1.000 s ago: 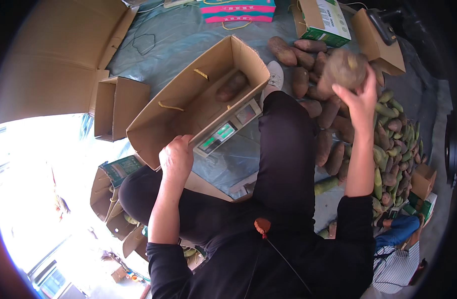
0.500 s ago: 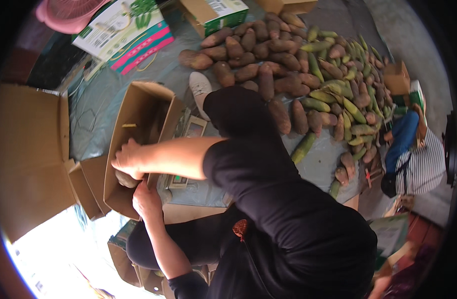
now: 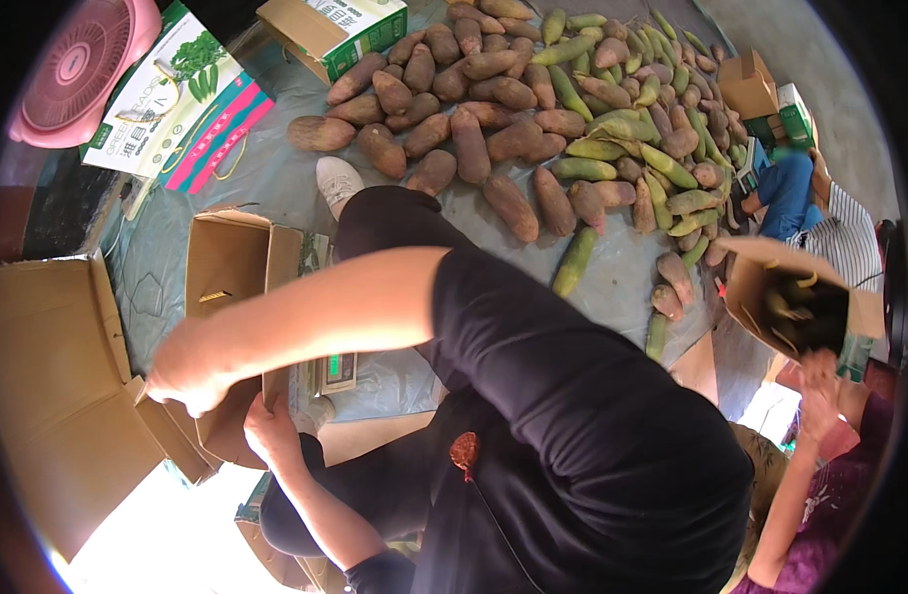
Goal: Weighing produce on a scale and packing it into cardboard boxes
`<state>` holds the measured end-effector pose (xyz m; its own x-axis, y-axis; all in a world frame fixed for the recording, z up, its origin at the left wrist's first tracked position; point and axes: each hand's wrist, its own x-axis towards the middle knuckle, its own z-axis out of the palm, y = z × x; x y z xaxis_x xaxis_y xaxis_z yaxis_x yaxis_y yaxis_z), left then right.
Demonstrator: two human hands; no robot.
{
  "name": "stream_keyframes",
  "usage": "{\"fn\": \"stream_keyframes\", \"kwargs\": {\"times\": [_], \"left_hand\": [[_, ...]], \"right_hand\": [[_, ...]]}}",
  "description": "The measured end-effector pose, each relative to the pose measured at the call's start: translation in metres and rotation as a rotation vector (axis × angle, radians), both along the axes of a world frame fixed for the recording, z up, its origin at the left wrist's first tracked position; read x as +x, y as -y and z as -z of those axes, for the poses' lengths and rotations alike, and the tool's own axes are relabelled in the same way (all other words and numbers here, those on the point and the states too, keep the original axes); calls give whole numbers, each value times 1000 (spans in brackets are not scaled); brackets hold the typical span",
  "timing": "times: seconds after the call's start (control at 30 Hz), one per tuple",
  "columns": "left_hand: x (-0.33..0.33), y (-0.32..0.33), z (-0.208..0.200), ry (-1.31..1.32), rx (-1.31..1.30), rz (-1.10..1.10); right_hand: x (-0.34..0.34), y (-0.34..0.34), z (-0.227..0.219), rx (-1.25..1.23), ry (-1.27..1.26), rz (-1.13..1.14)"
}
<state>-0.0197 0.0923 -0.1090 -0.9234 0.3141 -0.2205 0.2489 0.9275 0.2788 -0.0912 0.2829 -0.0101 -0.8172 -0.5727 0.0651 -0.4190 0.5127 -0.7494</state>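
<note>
An upright, open-topped cardboard box (image 3: 226, 262) stands at my left, with a small yellow mark on its inner wall. At the box's near right rim, my left hand (image 3: 271, 431) is closed on the cardboard. My right hand (image 3: 189, 368) reaches across the box with its fingers curled over the left rim, beside a folded flap; its grip is partly hidden. My right forearm covers much of the opening, so the contents cannot be made out. A scale (image 3: 337, 371) with a lit green display sits beside the box.
Brownish-red root vegetables (image 3: 471, 146) and long green ones (image 3: 575, 262) lie heaped on plastic sheeting. A large open carton (image 3: 53, 346) is at far left, near a pink fan-like basket (image 3: 73, 64) and a printed box (image 3: 162, 94). At right, another person's hand (image 3: 820, 386) touches a filled carton (image 3: 771, 262).
My right hand has lifted out of the box and moved to its left rim. My left hand stays on the near rim. A filled carton and another person's arm have appeared at right.
</note>
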Motion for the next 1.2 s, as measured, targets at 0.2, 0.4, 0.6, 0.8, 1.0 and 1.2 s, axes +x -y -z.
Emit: {"fn": "stream_keyframes", "kwargs": {"times": [0.2,0.4,0.6,0.8,1.0,1.2], "left_hand": [[3,-19,-7,-4,37,16],[4,-9,-6,-45,27,32],[6,-25,-3,-57,71,54],[5,-17,-4,-33,64,23],[2,-7,4,-50,78,31],[0,-12,3,21,55,-56]], "right_hand": [[65,-161,-13,-499,-264,600],[144,-227,142,-374,120,1109],[270,-197,286,282,604,1022],[307,-179,314,516,729,914],[321,-209,337,234,845,1166],[288,-212,350,122,772,1364]]}}
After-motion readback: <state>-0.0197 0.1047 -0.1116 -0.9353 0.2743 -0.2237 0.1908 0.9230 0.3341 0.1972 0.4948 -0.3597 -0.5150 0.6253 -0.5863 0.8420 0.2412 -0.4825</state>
